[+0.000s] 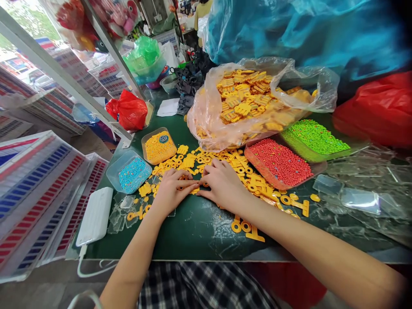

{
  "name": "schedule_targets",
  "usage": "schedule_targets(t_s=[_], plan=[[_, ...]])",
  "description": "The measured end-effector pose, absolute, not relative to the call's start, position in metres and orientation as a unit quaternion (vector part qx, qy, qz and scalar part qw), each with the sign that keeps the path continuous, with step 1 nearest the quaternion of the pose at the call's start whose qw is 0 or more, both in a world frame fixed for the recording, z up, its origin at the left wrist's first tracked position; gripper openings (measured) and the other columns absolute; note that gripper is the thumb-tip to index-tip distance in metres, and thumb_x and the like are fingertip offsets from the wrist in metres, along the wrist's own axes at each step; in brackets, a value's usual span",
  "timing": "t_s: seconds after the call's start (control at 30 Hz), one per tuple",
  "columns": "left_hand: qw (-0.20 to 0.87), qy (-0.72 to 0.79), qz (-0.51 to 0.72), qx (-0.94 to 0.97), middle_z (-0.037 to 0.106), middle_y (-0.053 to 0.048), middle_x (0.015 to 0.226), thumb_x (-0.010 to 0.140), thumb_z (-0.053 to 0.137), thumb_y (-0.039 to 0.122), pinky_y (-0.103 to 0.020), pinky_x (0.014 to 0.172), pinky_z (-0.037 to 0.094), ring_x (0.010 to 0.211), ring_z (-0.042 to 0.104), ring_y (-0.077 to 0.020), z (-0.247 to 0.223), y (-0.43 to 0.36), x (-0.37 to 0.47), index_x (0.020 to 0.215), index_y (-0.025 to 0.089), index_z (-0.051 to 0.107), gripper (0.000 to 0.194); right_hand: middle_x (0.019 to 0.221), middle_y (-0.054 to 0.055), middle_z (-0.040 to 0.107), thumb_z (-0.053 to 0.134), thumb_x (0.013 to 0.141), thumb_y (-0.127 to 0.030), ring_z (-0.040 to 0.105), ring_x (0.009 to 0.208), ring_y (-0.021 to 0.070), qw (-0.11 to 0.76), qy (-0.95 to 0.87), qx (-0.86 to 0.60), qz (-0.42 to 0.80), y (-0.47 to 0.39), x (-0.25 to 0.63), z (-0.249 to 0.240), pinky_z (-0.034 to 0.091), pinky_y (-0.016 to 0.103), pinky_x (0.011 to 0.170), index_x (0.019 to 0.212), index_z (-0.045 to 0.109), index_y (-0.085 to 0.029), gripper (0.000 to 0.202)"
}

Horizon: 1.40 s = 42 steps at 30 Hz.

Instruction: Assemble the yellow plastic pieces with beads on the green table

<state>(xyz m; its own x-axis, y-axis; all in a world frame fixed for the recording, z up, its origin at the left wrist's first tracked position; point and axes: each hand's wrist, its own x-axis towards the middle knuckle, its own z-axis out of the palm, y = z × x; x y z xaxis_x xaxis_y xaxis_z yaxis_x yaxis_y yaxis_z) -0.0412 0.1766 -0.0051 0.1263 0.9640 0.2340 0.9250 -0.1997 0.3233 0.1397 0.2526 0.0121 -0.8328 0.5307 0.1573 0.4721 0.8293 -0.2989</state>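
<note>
My left hand (172, 189) and my right hand (222, 182) meet over the middle of the table, fingertips almost touching. Both have fingers pinched together around a small yellow plastic piece (195, 191), which they mostly hide. Loose yellow plastic parts (257, 184) with rings and bars lie scattered around and behind the hands. Beyond them sits a large clear plastic bag (206, 124), open and full of yellow parts. Trays of small beads stand around: a blue-bead tray (131, 171), a yellow-bead tray (156, 148), a red-bead tray (280, 165) and a green-bead tray (318, 139).
A white power bank (95, 216) with a cable lies at the table's left edge. Clear plastic pieces (360, 199) are heaped at the right. A red bag (128, 111) sits by the metal post at the back left. Striped crates (41, 197) stand left of the table.
</note>
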Motion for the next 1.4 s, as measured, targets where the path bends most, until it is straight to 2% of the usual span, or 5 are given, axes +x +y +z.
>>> schedule_targets(t_s=[0.27, 0.73, 1.0, 1.2, 1.4], plan=[[0.110, 0.645, 0.227, 0.722, 0.068, -0.005, 0.103, 0.093, 0.057, 0.043, -0.041, 0.088, 0.045, 0.097, 0.057, -0.0231, 0.001, 0.175, -0.046, 0.102, 0.030, 0.078, 0.026, 0.093, 0.006, 0.069, 0.075, 0.080, -0.041, 0.052, 0.099, 0.0251, 0.118, -0.949, -0.267, 0.119, 0.251, 0.140, 0.009, 0.034, 0.036, 0.080, 0.088, 0.077, -0.021, 0.022], [0.099, 0.628, 0.208, 0.743, 0.067, -0.004, 0.113, 0.093, 0.058, 0.037, -0.044, 0.090, 0.045, 0.099, 0.057, -0.0235, -0.002, 0.173, -0.040, 0.097, 0.034, 0.078, 0.021, 0.092, 0.007, 0.069, 0.075, 0.080, -0.039, 0.053, 0.097, 0.0250, 0.102, -0.949, -0.270, 0.128, 0.250, 0.140, 0.012, 0.036, 0.036, 0.079, 0.091, 0.076, -0.021, 0.022], [-0.070, 0.710, 0.354, 0.605, 0.073, -0.005, 0.091, 0.092, 0.056, 0.041, -0.037, 0.081, 0.049, 0.087, 0.063, -0.0214, 0.025, 0.198, -0.079, 0.091, 0.021, 0.075, 0.027, 0.090, 0.006, 0.068, 0.076, 0.079, -0.043, 0.053, 0.098, 0.0246, 0.129, -0.946, -0.271, 0.124, 0.250, 0.140, 0.005, 0.036, 0.036, 0.079, 0.087, 0.076, -0.021, 0.023], [-0.074, 0.803, 0.211, 0.553, 0.069, -0.010, 0.118, 0.094, 0.046, 0.040, -0.038, 0.093, 0.044, 0.107, 0.060, -0.0252, 0.047, 0.212, -0.130, 0.113, 0.019, 0.069, 0.037, 0.087, 0.005, 0.067, 0.074, 0.080, -0.042, 0.053, 0.094, 0.0238, 0.142, -0.949, -0.256, 0.120, 0.250, 0.139, 0.003, 0.036, 0.036, 0.077, 0.085, 0.075, -0.021, 0.022], [-0.020, 0.904, 0.126, 0.407, 0.072, -0.009, 0.093, 0.088, 0.055, 0.041, -0.037, 0.077, 0.046, 0.087, 0.064, -0.0266, 0.062, 0.170, -0.157, 0.103, 0.016, 0.072, 0.034, 0.086, 0.006, 0.068, 0.065, 0.089, -0.036, 0.053, 0.090, 0.0230, 0.157, -0.953, -0.238, 0.103, 0.251, 0.138, -0.001, 0.035, 0.035, 0.077, 0.085, 0.074, -0.020, 0.019]])
